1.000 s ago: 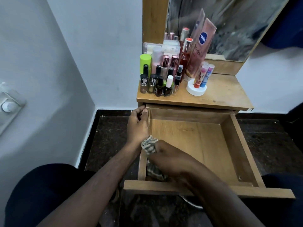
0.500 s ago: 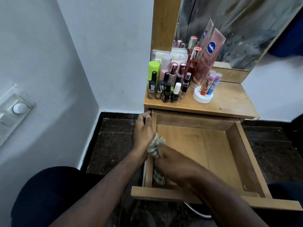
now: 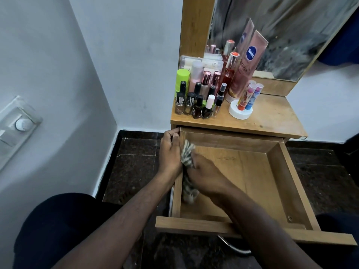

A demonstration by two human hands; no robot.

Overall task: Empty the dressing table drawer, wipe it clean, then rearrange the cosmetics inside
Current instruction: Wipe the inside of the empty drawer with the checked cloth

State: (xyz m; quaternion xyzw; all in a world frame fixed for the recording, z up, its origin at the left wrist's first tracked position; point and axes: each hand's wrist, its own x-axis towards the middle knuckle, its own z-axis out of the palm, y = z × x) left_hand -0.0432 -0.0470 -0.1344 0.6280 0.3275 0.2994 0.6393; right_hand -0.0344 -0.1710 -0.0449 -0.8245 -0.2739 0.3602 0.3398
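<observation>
The desk (image 3: 272, 121) carries the cosmetics (image 3: 204, 94), bunched at its back left by the mirror, so emptying looks done. The drawer (image 3: 281, 171) stands pulled out, bare wood inside. Wiping appears under way: the right hand (image 3: 206, 171) clutches the cloth (image 3: 187, 152) against the left wall, while the left hand (image 3: 171, 150) grips that wall's top edge. Restocking remains.

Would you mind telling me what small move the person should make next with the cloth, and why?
Probably sweep the cloth rightward across the drawer floor. The right hand presses it against the left inner wall, while the left hand keeps a grip on that wall's top edge. The wide floor to the right lies bare, and the cosmetics wait on the tabletop.
</observation>
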